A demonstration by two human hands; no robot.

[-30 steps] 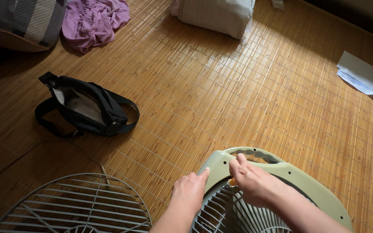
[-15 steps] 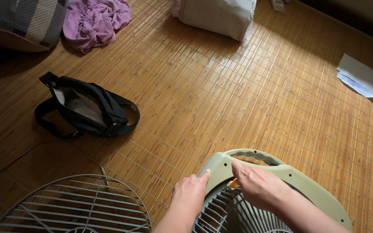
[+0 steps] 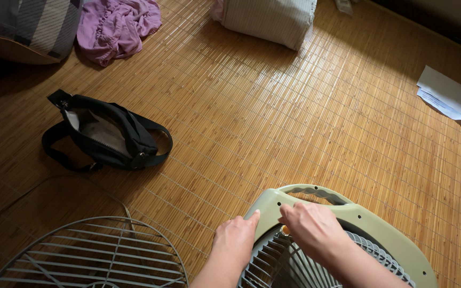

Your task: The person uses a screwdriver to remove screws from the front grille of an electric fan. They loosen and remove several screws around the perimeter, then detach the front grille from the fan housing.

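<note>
Both hands work at the top of a pale green box fan [image 3: 380, 224], which lies at the near edge of the woven bamboo mat [image 3: 294, 122], right of middle and partly cut off by the bottom of the view. The left hand [image 3: 234, 239] rests flat against the fan's upper left corner, fingers together and forefinger stretched up along the green frame; it presses rather than grips, and closes on nothing. The right hand [image 3: 309, 226] sits just beside it, knuckles up, fingers curled down onto the frame just below the carrying handle [image 3: 316, 191]. A small orange thing [image 3: 284, 230] peeps out under its fingers (too much of it is hidden to tell what it is, or whether the hand truly clasps it). Beneath both wrists show the grey ribs of the fan's inner grille [image 3: 273, 264].

A loose round wire grille [image 3: 89, 256] lies apart at the near left corner of the mat, a thin cord [image 3: 33, 184] curving just beyond it. Further out on the left an open black bag [image 3: 108, 133] lies with its strap looped. At the far left corner are a purple cloth [image 3: 116, 24] and a striped cushion [image 3: 25, 26]; a white ribbed pillow [image 3: 268, 18] sits at the far edge, and some papers [image 3: 449, 93] lie at the right edge.
</note>
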